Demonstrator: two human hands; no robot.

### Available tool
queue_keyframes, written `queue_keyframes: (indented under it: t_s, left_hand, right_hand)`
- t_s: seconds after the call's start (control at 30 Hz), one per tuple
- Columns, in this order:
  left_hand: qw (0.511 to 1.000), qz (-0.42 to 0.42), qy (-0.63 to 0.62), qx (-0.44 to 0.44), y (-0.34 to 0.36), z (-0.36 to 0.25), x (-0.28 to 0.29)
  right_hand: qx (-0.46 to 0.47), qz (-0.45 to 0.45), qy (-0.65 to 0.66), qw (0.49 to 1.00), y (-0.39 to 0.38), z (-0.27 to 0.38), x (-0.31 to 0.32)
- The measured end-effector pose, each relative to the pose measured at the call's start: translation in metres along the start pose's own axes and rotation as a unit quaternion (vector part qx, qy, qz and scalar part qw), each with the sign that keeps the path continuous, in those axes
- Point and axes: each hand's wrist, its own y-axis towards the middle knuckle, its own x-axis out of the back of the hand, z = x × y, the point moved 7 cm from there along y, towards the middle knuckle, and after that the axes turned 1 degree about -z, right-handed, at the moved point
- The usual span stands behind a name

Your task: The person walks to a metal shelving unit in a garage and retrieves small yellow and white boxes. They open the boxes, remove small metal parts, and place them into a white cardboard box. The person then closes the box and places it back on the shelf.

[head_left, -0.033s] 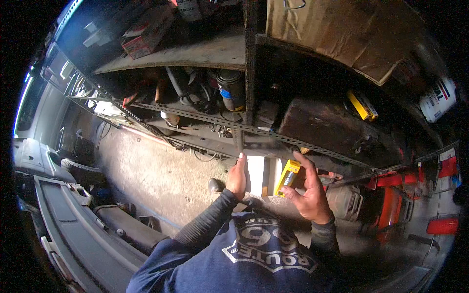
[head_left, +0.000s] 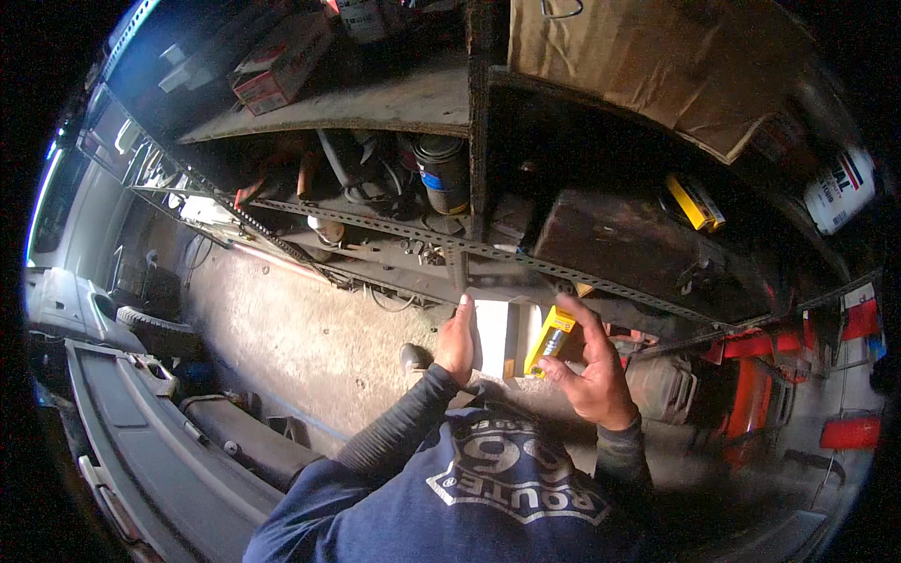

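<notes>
In front of my chest, my left hand grips a white box-like object by its left side, thumb pointing up. A dark strip runs down that object, and a paler part lies to the right of the strip. My right hand holds a small yellow box between thumb and fingers. On the yellow box's face is a picture of a grey-blue cylinder. The two items are side by side; I cannot tell whether they touch or are joined.
A metal shelf rack spans the far side, its perforated rail beyond my hands. It bears a can, a dark case, another yellow box, a white jug and cardboard. A vehicle panel stands left.
</notes>
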Motion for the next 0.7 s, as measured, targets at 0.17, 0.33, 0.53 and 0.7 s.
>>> queue_keyframes:
  t_s: [0.17, 0.33, 0.53, 0.7]
  left_hand:
    - [1.000, 0.011, 0.020, -0.005, -0.003, 0.004, -0.003]
    - [1.000, 0.024, 0.008, 0.005, 0.017, 0.022, 0.005]
    - [0.994, 0.030, -0.109, 0.011, 0.016, 0.028, 0.003]
    - [0.992, 0.025, -0.124, 0.024, 0.002, 0.021, 0.009]
  right_hand:
    - [-0.031, -0.015, 0.014, 0.999, 0.005, -0.009, -0.003]
    - [-0.015, -0.067, 0.075, 0.995, 0.015, -0.020, -0.004]
    - [-0.006, -0.005, -0.067, 0.998, 0.014, -0.010, -0.013]
    - [0.029, 0.019, -0.234, 0.972, 0.011, 0.006, -0.016]
